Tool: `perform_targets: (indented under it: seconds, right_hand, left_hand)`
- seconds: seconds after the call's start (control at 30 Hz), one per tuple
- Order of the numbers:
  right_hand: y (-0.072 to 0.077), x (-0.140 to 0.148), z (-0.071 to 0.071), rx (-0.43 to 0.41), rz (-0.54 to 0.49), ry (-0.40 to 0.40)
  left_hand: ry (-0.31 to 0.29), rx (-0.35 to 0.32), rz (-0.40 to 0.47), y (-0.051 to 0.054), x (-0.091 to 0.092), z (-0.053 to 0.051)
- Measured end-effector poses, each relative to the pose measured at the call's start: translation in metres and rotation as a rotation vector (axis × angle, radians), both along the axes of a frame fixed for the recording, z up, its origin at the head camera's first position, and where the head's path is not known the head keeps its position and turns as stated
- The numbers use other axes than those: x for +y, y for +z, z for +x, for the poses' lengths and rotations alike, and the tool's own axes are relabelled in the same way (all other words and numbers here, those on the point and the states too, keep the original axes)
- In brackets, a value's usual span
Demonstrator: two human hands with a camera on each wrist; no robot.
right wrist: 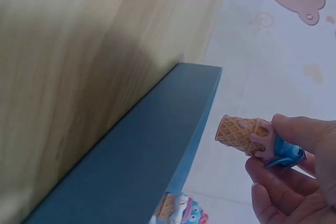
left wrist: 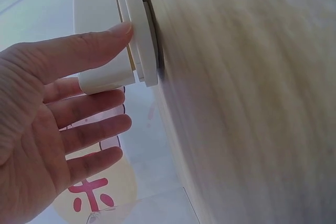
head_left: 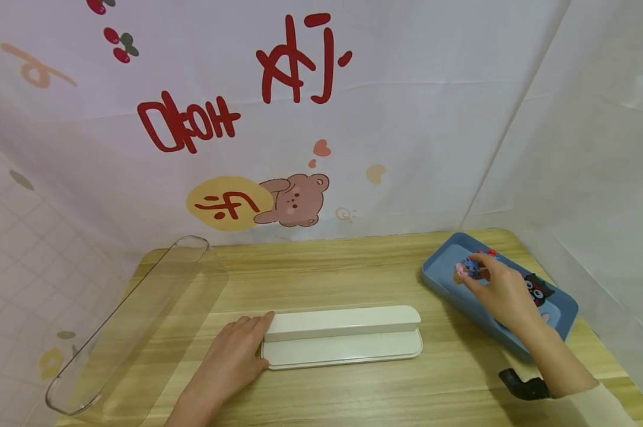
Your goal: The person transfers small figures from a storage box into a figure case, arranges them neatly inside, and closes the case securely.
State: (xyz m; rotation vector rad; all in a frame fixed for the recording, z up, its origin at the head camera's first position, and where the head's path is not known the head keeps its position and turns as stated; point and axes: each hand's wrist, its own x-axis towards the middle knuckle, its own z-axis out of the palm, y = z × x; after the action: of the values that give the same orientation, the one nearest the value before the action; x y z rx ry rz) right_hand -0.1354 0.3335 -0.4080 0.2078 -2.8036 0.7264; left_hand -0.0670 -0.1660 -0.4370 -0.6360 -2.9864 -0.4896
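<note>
My right hand pinches a small ice-cream-cone figure above the blue tray. In the right wrist view the figure has a waffle cone, pink drips and a blue top, between thumb and fingers of the hand. At the left end of a long white stepped base, my left hand grips its edge, thumb at the front corner and fingers behind. The left wrist view shows the thumb of that hand on the base, with other fingers extended.
A long clear cover lies at the table's left. More figures sit in the blue tray, among them a dark one with big eyes; another cone figure shows in the right wrist view. A black object is beside my right forearm.
</note>
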Motion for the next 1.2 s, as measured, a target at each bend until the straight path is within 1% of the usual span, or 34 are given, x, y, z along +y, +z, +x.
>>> perform_targets:
  seconds: [0.17,0.33,0.5,0.73,0.9,1.1,1.2]
  right_hand:
    - [0.005,-0.007,0.005,0.026,-0.021,-0.002]
    - [0.007,-0.012,0.008,0.103,-0.02,0.006]
    - [0.01,-0.019,0.011,0.153,-0.03,0.018]
    - [0.014,-0.028,0.014,0.189,-0.046,0.044]
    - [0.015,-0.036,0.016,0.246,-0.029,0.06]
    - [0.016,-0.047,0.019,0.254,-0.03,0.082]
    - [0.016,-0.052,0.019,0.277,-0.025,0.105]
  left_hand:
    - [-0.003,0.003,0.004,0.001,0.001,0.0]
    - [-0.002,0.008,0.003,0.0,0.001,0.001]
    - [-0.015,0.032,0.001,-0.001,0.001,0.0]
    - [-0.03,0.064,-0.001,-0.003,0.002,0.0]
    - [-0.033,0.08,-0.008,-0.003,0.003,0.0]
    - [-0.042,0.081,-0.021,-0.004,0.002,-0.001]
    - [-0.046,0.085,-0.026,-0.004,0.002,-0.001]
